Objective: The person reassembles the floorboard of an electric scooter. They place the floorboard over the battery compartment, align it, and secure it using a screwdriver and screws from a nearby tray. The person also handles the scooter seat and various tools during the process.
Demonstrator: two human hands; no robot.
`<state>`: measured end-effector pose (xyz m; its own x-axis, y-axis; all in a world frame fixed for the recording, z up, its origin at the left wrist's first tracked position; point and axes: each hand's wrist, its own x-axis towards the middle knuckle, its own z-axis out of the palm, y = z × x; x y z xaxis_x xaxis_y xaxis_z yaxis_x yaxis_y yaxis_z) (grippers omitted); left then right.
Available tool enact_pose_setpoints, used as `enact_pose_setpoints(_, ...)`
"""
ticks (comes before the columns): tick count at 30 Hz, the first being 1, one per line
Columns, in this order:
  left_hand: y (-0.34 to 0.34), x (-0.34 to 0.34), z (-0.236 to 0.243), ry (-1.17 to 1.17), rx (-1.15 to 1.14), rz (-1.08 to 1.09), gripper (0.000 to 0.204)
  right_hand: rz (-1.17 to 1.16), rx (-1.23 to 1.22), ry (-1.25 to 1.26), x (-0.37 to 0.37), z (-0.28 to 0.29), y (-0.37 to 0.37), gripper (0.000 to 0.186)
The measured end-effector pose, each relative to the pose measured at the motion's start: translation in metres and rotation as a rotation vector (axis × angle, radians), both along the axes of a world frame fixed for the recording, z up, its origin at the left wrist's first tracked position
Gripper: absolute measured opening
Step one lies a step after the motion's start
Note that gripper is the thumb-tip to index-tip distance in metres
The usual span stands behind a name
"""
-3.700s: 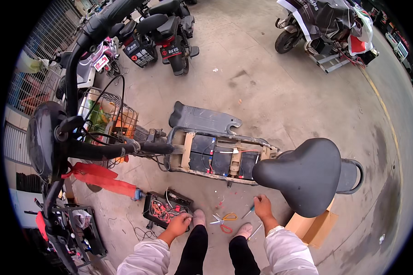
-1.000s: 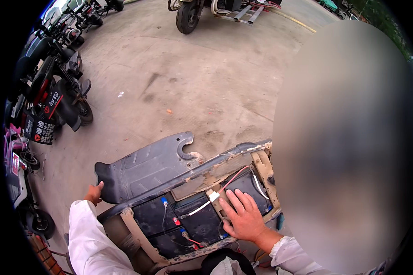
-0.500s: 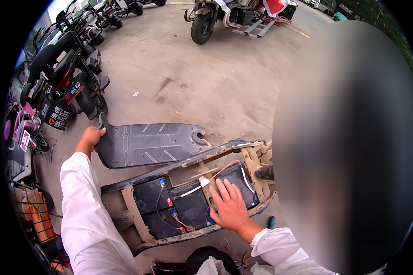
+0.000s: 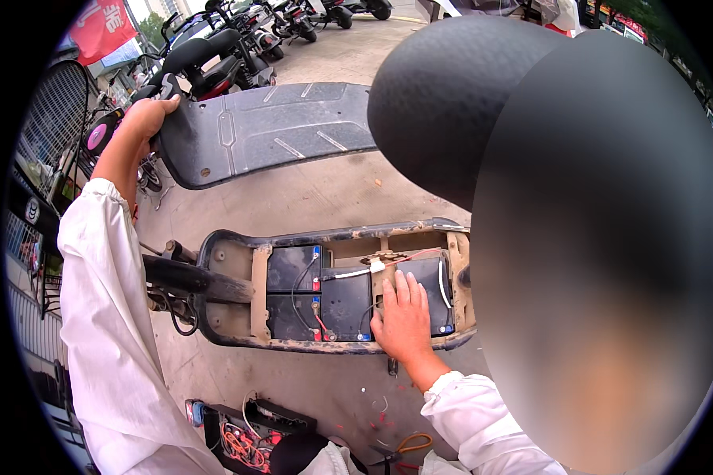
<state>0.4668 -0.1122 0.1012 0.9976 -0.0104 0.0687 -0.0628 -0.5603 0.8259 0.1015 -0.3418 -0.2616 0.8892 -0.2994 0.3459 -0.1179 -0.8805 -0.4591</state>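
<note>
My left hand (image 4: 144, 123) grips one end of a dark grey plastic footboard panel (image 4: 269, 127), holding it raised beyond the scooter's open battery bay. Below it, the scooter's floor frame (image 4: 259, 265) lies uncovered, its tan metal showing dirt. Several black batteries (image 4: 347, 305) sit inside, joined by short wires with red and blue terminal ends. A white connector (image 4: 377, 267) rests across the middle on a white-sleeved cable. My right hand (image 4: 404, 317) lies with fingers stretched over the batteries near that connector, gripping nothing. The panel's right end is hidden behind a black seat.
The black scooter seat (image 4: 444, 103) juts in at upper right, beside a large blurred area. Near my lap stand an open black case (image 4: 249, 439) of red and orange wires and an orange-handled tool (image 4: 414, 445). Parked scooters (image 4: 222, 67) line the far left.
My left hand has lifted the footboard panel up and away from the battery bay. The view has shifted, bringing the seat and wire case into sight. My right hand stays on the batteries.
</note>
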Motion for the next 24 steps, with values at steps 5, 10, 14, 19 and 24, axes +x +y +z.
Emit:
enact_pose_setpoints(5,0.014,-0.124,0.067,-0.021,0.083,0.049,0.035,-0.029,0.433,-0.288,-0.012,0.002,-0.001,0.056)
enact_pose_setpoints(10,0.024,-0.230,0.105,-0.056,0.254,0.033,0.037,0.156,1.841,-0.316,-0.001,0.034,-0.009,0.071)
enact_pose_setpoints(14,0.036,-0.295,0.112,-0.089,0.330,0.087,0.036,0.249,2.178,-0.228,-0.006,0.042,-0.012,0.077)
enact_pose_setpoints(19,0.053,-0.355,0.108,-0.020,0.263,0.081,0.032,0.295,2.562,-0.413,-0.009,0.042,-0.025,0.047)
enact_pose_setpoints(24,0.086,-0.383,0.104,-0.043,0.197,0.078,0.030,0.420,2.585,-0.266,-0.041,0.049,-0.024,0.036)
